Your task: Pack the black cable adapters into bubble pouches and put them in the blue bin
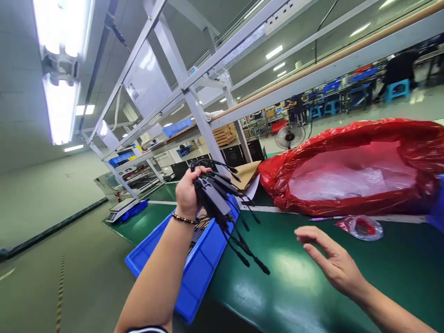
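Observation:
My left hand (187, 192) is raised above a blue plastic bin (197, 273) and is closed around a bunch of black adapters with dangling cables (217, 199). The cable ends hang down over the green table (298, 286). A beaded bracelet sits on that wrist. My right hand (329, 261) hovers over the table to the right with fingers stretched out and holds nothing.
A big red plastic bag (350, 166) lies at the table's far side, a small red-tinted bag (360, 227) in front of it. A white metal rack frame (194, 106) rises behind the bin. A fan (289, 135) and other workstations stand farther off.

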Demonstrator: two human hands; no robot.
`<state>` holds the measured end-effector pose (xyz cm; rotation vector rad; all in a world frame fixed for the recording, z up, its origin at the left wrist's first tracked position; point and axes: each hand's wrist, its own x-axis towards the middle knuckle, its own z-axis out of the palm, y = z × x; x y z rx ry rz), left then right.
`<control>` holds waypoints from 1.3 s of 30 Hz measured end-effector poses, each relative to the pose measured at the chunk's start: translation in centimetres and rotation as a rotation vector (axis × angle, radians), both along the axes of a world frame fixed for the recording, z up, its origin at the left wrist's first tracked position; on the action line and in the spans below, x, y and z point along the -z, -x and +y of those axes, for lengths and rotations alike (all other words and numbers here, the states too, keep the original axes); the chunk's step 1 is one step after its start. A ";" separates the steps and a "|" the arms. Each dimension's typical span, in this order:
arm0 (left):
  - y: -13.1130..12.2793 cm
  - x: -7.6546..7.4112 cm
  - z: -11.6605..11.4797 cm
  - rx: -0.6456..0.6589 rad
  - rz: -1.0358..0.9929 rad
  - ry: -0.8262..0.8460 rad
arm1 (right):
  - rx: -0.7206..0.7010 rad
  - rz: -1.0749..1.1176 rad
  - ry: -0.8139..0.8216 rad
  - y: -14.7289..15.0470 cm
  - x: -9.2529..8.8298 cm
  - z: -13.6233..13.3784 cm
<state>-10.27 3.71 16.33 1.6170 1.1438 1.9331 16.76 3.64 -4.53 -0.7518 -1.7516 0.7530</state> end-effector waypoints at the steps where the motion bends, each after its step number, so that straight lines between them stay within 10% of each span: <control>1: -1.7 0.7 0.8 0.041 -0.004 0.033 | 0.026 0.054 -0.059 -0.4 -1.5 -0.2; 5: -8.0 5.2 4.6 0.299 -0.174 0.020 | 0.160 0.152 -0.191 -2.7 -5.2 0.2; 9: -13.1 11.7 8.0 0.429 -0.458 0.022 | 0.252 -0.028 -0.216 -5.1 -5.3 1.1; 15: -17.6 22.8 9.5 0.379 -0.563 0.192 | 0.338 -0.434 -0.160 -5.2 1.1 2.4; 20: -15.8 28.4 8.9 0.308 -0.651 0.340 | 0.319 -0.602 -0.074 -1.1 7.0 2.7; 29: -9.1 32.0 5.2 0.235 -0.814 0.533 | 0.238 -0.651 -0.175 5.0 11.2 0.9; 39: -4.8 29.8 0.1 0.210 -0.892 0.699 | 0.172 -0.699 -0.368 5.0 10.5 -0.8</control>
